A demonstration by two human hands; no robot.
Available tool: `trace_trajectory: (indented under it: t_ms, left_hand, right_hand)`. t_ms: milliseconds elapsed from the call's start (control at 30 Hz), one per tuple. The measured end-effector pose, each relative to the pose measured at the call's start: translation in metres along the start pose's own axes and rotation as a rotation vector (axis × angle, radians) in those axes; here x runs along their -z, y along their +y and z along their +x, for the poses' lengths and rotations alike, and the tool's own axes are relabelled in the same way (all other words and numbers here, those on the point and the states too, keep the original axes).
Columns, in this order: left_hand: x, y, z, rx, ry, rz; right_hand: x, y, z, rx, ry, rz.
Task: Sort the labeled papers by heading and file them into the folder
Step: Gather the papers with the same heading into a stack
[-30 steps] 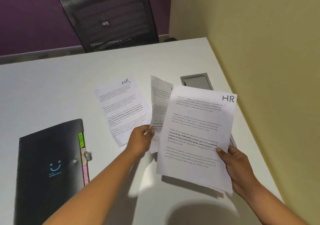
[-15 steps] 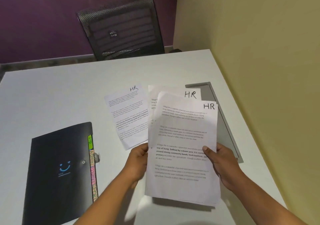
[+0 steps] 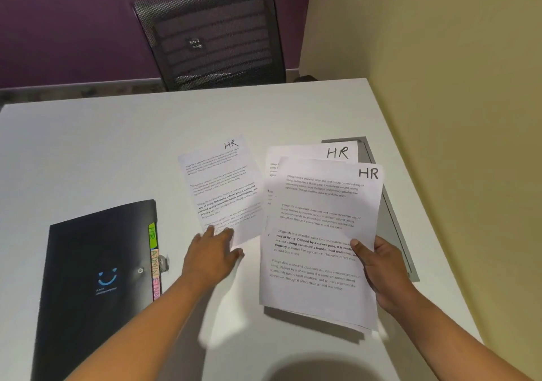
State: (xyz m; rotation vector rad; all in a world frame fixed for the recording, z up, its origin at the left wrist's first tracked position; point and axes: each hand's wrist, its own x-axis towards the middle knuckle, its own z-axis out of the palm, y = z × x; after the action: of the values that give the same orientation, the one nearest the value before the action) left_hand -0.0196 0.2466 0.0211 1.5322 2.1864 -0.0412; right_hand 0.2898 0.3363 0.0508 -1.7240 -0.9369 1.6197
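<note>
My right hand (image 3: 381,272) grips the right edge of a small stack of HR-labelled sheets (image 3: 319,234), held a little above the white table. Two "HR" headings show at its top, one sheet offset behind the other. A single HR sheet (image 3: 223,187) lies flat on the table to the left. My left hand (image 3: 209,253) rests with spread fingertips on that sheet's near edge, holding nothing. The closed black folder (image 3: 93,281) lies at the left, with coloured tabs (image 3: 154,260) reading HR and ADMIN along its right side.
The white table (image 3: 88,151) meets a yellow wall (image 3: 454,116) on the right. A grey cable hatch (image 3: 390,228) is set into the table under the held stack. A black mesh chair (image 3: 214,37) stands beyond the far edge.
My left hand has let go of the held stack and moved left onto the lone HR sheet on the table. My right hand alone now holds the stack.
</note>
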Motion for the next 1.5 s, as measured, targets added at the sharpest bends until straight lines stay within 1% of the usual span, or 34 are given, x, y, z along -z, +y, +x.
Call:
trace_trajectory:
  t_ms: [67,133,200,267,367,433,467,533,667,733,800,867,933,1000,1067,1167,1200,1233,1300,1333,1367,1400,1467,1500]
  left_hand:
    - [-0.004,-0.010,0.003,0.056,0.158,-0.011]
    - [-0.009,-0.017,0.005,0.185,0.269,-0.070]
    - [-0.010,-0.016,0.004,0.411,0.265,-0.193]
    - [-0.009,-0.010,0.006,0.617,0.204,-0.328]
    - [-0.005,-0.009,0.014,0.799,0.188,-0.614]
    - [-0.006,-0.015,0.018,0.859,0.201,-0.748]
    - [-0.007,-0.019,0.018,0.826,0.224,-0.770]
    - [-0.003,-0.024,0.013,0.691,0.295,-0.802]
    - [0.030,-0.033,-0.013,0.462,0.501,-0.874]
    - [0.052,-0.035,-0.034,0.394,0.580,-0.998]
    - [0.074,-0.027,-0.059,0.368,0.615,-1.171]
    - [0.089,-0.013,-0.081,0.339,0.560,-1.305]
    - [0.094,0.005,-0.097,0.313,0.404,-1.365]
    - [0.090,0.026,-0.111,0.271,0.251,-1.348]
    - [0.081,0.046,-0.122,0.242,0.137,-1.320]
    - [0.070,0.060,-0.133,0.255,0.039,-1.274]
    - [0.067,0.061,-0.136,0.267,0.045,-1.268]
    - [0.065,0.061,-0.137,0.281,0.092,-1.216]
    - [0.063,0.057,-0.136,0.316,0.248,-0.983]
    - [0.063,0.054,-0.136,0.339,0.309,-0.919]
    - [0.065,0.051,-0.135,0.363,0.298,-0.952]
    - [0.071,0.050,-0.135,0.378,0.236,-1.083]
    - [0.074,0.047,-0.133,0.339,0.045,-1.365]
    - [0.074,0.048,-0.133,0.299,0.010,-1.401]
  right_hand:
    - [0.000,0.000,0.003,0.004,0.000,0.004]
    - [0.001,0.001,0.005,0.000,-0.013,0.015]
    - [0.000,0.002,0.008,-0.008,-0.026,0.026]
    - [-0.001,0.003,0.010,-0.015,-0.035,0.028]
    - [-0.002,0.004,0.012,-0.016,-0.055,0.038]
    - [-0.002,0.005,0.012,-0.010,-0.054,0.036]
    - [-0.002,0.005,0.012,-0.005,-0.050,0.035]
    - [-0.002,0.005,0.012,0.002,-0.037,0.030]
    - [0.001,0.006,0.010,0.012,-0.011,0.006]
    - [0.003,0.006,0.006,0.014,-0.007,-0.009]
    - [0.002,0.004,0.000,0.018,-0.008,-0.020]
    - [-0.001,0.003,-0.008,0.031,-0.024,-0.024]
    - [-0.006,0.000,-0.016,0.043,-0.044,-0.016]
    - [-0.014,-0.005,-0.025,0.048,-0.064,-0.014]
    - [-0.023,-0.012,-0.035,0.071,-0.085,-0.039]
    - [-0.032,-0.022,-0.049,0.077,-0.130,-0.038]
    - [-0.033,-0.024,-0.053,0.070,-0.146,-0.019]
    - [-0.034,-0.026,-0.057,0.064,-0.162,0.002]
    - [-0.033,-0.030,-0.066,0.060,-0.210,0.029]
    - [-0.033,-0.032,-0.070,0.063,-0.242,0.028]
    - [-0.031,-0.033,-0.075,0.067,-0.276,0.021]
    - [-0.030,-0.035,-0.080,0.072,-0.317,0.020]
    - [-0.029,-0.037,-0.087,0.055,-0.395,0.048]
    - [-0.028,-0.036,-0.089,0.041,-0.418,0.059]
